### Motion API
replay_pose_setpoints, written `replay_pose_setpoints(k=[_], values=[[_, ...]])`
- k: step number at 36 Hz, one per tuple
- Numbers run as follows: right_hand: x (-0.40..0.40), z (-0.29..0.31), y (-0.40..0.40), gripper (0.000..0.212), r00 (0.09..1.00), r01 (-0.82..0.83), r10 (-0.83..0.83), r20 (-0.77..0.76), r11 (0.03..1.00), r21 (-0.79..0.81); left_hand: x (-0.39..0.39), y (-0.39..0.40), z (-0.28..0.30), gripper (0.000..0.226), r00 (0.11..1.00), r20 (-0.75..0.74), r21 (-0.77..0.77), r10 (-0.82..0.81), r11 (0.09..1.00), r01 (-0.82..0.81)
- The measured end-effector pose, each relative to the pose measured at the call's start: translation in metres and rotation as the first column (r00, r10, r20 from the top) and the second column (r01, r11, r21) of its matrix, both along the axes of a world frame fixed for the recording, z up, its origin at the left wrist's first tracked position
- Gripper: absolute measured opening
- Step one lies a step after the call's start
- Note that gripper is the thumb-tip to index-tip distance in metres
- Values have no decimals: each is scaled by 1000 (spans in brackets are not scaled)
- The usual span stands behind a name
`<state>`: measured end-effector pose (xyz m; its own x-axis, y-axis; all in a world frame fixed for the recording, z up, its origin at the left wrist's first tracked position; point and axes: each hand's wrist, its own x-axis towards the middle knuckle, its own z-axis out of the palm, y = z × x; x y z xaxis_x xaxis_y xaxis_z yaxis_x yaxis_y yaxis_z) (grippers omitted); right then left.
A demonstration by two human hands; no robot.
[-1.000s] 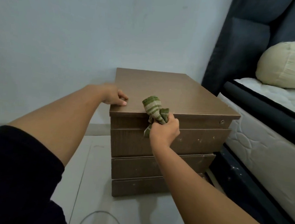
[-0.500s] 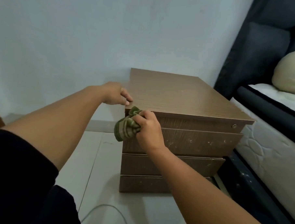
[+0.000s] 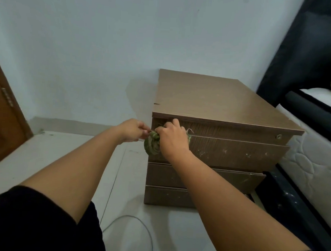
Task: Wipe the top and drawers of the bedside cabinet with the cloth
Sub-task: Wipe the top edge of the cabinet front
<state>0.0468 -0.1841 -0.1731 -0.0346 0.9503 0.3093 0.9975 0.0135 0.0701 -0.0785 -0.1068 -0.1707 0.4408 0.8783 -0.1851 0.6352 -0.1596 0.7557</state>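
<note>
The brown bedside cabinet (image 3: pixel 209 100) stands against the wall, its drawer fronts (image 3: pixel 235 151) speckled with white marks. A bunched green striped cloth (image 3: pixel 152 144) sits at the front left corner, level with the top drawers. My right hand (image 3: pixel 172 139) grips the cloth against the drawer front. My left hand (image 3: pixel 133 132) has come off the cabinet and pinches the cloth's left end beside the corner. Most of the cloth is hidden under my right hand.
A bed with a white mattress (image 3: pixel 311 162) and dark frame stands close on the right. A wooden door (image 3: pixel 4 116) is at the far left. A thin grey cable (image 3: pixel 137 224) loops across the pale floor in front of the cabinet.
My left hand left the cabinet's top edge and came down to the cloth. My right hand stayed at the left corner of the drawer fronts. The view swung left.
</note>
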Motion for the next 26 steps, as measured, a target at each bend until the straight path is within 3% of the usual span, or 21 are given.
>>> replay_pose_setpoints(k=[17,21,24,26], values=[[2,20,-5,32,991,7,-30,-132,985,-173,-11,-5,-3,20,999,31,-86,-22,996,24],[12,36,-11,32,933,-18,-57,-356,979,-202,-11,-7,-1,14,999,30,-69,-34,997,36],[22,44,-15,48,841,4,-51,-539,996,-87,-11,-6,0,16,999,-6,-19,-42,999,42],[28,47,-17,57,844,31,-23,-536,999,6,-11,-5,1,17,998,-25,-5,-49,999,49]])
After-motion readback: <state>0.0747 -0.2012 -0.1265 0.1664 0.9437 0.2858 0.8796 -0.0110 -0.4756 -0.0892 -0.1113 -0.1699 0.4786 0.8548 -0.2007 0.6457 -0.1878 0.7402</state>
